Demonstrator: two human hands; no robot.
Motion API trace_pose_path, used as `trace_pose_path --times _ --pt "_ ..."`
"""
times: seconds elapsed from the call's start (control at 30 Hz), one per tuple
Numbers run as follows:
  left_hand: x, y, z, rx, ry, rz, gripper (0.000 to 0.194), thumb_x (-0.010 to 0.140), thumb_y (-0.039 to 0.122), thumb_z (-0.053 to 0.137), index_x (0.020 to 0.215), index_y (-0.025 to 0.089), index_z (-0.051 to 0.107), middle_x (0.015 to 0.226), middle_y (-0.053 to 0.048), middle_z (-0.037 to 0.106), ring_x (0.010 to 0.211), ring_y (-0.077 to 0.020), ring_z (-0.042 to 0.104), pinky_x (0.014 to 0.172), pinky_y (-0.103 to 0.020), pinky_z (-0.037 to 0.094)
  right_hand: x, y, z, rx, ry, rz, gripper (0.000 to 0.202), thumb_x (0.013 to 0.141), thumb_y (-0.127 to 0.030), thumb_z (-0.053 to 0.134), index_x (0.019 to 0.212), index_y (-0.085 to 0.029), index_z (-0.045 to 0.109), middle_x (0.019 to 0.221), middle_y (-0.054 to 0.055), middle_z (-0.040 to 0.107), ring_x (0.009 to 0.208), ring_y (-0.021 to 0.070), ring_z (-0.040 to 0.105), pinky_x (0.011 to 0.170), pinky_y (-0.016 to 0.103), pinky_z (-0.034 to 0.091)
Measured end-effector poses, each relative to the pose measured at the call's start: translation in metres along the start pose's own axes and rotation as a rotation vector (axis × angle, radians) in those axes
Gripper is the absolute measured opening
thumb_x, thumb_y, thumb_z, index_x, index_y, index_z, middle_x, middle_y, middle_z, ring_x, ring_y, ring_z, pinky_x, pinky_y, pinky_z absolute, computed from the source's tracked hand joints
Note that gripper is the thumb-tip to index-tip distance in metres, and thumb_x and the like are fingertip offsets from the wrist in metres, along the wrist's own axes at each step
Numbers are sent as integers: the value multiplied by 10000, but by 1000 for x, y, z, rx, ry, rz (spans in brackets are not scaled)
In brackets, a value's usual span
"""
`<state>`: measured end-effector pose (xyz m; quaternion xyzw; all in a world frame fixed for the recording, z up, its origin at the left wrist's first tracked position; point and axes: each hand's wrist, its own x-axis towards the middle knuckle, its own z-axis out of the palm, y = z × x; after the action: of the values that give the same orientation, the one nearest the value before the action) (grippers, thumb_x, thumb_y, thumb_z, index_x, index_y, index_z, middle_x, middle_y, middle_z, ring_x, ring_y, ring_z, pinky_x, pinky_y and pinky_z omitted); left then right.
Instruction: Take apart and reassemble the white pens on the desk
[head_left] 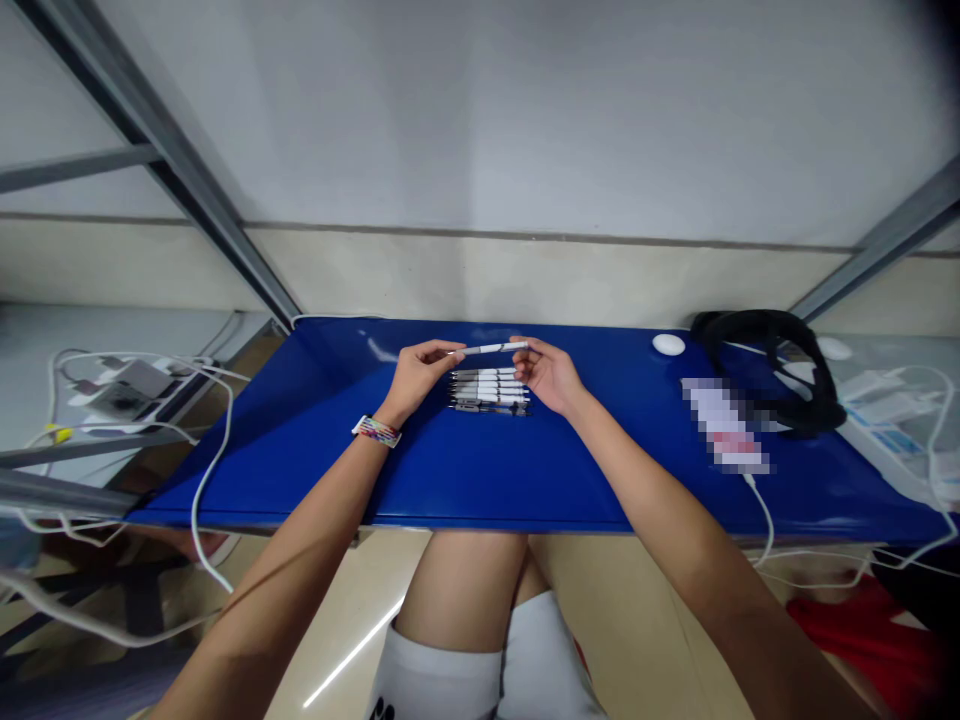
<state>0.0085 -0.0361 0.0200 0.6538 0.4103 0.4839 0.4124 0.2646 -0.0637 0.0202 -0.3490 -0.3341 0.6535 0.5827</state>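
Note:
Between my two hands a white and grey pen lies level, just above the blue table. My left hand pinches its left end, and a colourful woven band circles that wrist. At the other end, the thumb and fingers of my right hand close on the pen's white tip. Directly below is a row of several white and grey pens, laid side by side. A darker, see-through looking pen lies at the near side of that row.
On the right are a white oval case, a black head strap and a blurred-out phone with a white cable. Power strips and cables sit beyond the left edge. Grey metal posts flank the blue table.

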Motion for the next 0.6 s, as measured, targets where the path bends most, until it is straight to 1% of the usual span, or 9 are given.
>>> trace_pose_path --times 0.1,0.17,0.2,0.3,0.43,0.53,0.6 --pt "1 -1 2 -65 20 -2 415 796 468 884 1095 186 830 964 -89 820 897 -234 743 858 -369 570 0 -3 -3 85 -83 70 360 850 -445 736 1084 -180 804 935 95 793 723 182 644 654 317 580" --pt "2 -1 3 -107 34 0 405 771 451 903 1061 183 816 957 -84 813 894 -224 741 860 -359 570 1 -2 -4 88 -82 60 354 867 -434 723 1108 -184 795 1017 102 802 756 180 662 664 304 589" --pt "2 0 3 -120 38 2 393 762 445 909 1036 181 810 940 -78 808 879 -216 736 852 -352 568 2 -2 -5 88 -67 52 335 867 -416 729 1104 -188 792 1016 97 802 754 172 665 663 292 590" --pt "2 0 4 -129 36 9 366 759 441 912 989 179 803 895 -63 793 830 -195 716 822 -339 560 5 2 -4 88 -5 26 269 861 -377 761 1058 -197 788 919 69 790 714 151 665 653 266 591" --pt "1 1 5 -114 33 4 366 772 459 903 987 179 805 879 -63 787 811 -193 705 802 -340 556 6 5 -3 67 -6 -33 321 890 -483 759 1059 -211 785 910 71 787 746 171 698 671 295 616" --pt "1 1 5 -110 30 7 369 773 466 902 987 181 806 885 -65 789 813 -196 703 798 -341 553 6 5 -1 76 22 -23 284 874 -455 792 1017 -209 787 847 59 773 712 164 689 650 291 611" --pt "0 2 6 -113 28 8 367 771 459 908 987 180 808 886 -64 790 811 -193 701 798 -338 549 5 4 0 115 49 -3 270 898 -449 772 1001 -201 791 825 59 770 693 156 682 635 279 606"
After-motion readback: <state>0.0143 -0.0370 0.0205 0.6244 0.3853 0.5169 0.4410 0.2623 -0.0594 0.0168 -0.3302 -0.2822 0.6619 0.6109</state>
